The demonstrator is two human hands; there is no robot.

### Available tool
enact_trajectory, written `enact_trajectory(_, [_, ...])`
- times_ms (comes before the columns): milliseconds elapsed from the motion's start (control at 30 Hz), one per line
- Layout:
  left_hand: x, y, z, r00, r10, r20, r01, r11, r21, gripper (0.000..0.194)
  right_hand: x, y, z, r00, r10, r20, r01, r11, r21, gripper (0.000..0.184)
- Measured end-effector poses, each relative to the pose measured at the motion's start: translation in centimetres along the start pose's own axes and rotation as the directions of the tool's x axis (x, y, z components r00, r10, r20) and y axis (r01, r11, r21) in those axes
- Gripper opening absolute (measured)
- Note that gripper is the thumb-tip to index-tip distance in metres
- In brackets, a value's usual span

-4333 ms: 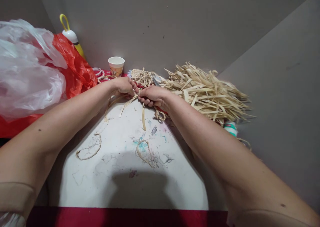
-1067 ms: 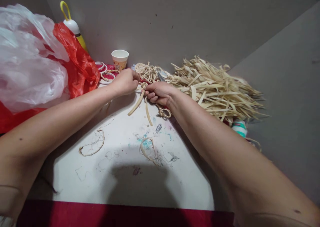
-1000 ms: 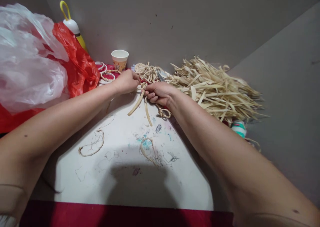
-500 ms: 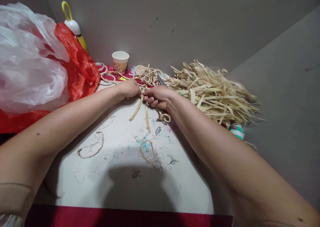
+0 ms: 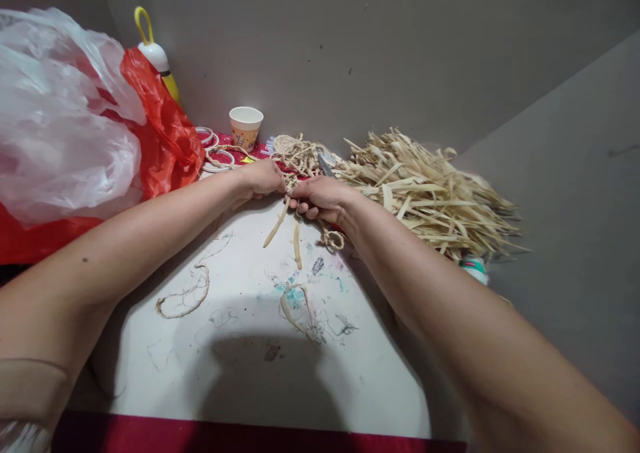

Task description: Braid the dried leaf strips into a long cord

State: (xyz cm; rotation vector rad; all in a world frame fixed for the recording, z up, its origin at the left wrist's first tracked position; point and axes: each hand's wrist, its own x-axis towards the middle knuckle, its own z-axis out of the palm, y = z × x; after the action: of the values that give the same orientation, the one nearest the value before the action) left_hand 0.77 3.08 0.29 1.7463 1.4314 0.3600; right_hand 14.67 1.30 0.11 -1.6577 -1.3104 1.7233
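Observation:
Both hands meet over the far part of the white board. My left hand point(image 5: 265, 177) is closed, its fingertips pinching a braid of pale straw point(image 5: 291, 182). Pressed against the same braid from the right is my right hand point(image 5: 321, 197), thumb on top and fingers curled; the exact grip is partly hidden. Two flat loose straw ends point(image 5: 277, 228) hang from the braid toward me. A knotted straw loop point(image 5: 333, 240) lies just below my right wrist. Beyond the hands rests a tangle of braided straw cord point(image 5: 303, 157).
A large heap of dry straw strips point(image 5: 425, 196) lies at right. Scissors point(image 5: 325, 165) stand out near it. A paper cup point(image 5: 246, 126), white rings point(image 5: 219, 162), a yellow-and-white bottle point(image 5: 156, 56) and plastic bags point(image 5: 75, 133) are at left. Straw scraps point(image 5: 185, 310) lie on the board point(image 5: 165, 380).
The view has shifted slightly, so things sit a little lower and to the right. Both hands keep hold of the braid, with only small finger movement.

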Motion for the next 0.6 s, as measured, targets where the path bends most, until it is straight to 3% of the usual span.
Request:
enact_trajectory(133, [0.2,0.4,0.0,0.996,-0.063,0.067,0.065,0.997,-0.032,0.025,0.0,-0.1,-0.2,0.997,-0.065,-0.050,0.055,0.982,-0.179,0.031])
enact_trajectory(400, [0.4,1.4,-0.4,0.971,-0.166,0.172,0.181,0.980,-0.079,0.029,-0.1,0.2,0.3,0.952,-0.283,-0.119,0.170,0.808,-0.564,0.030])
enact_trajectory(600, [0.9,1.3,0.1,0.964,-0.190,0.188,0.216,0.967,-0.134,0.029,-0.5,0.4,0.3,0.929,-0.341,-0.146,0.171,0.743,-0.647,0.026])
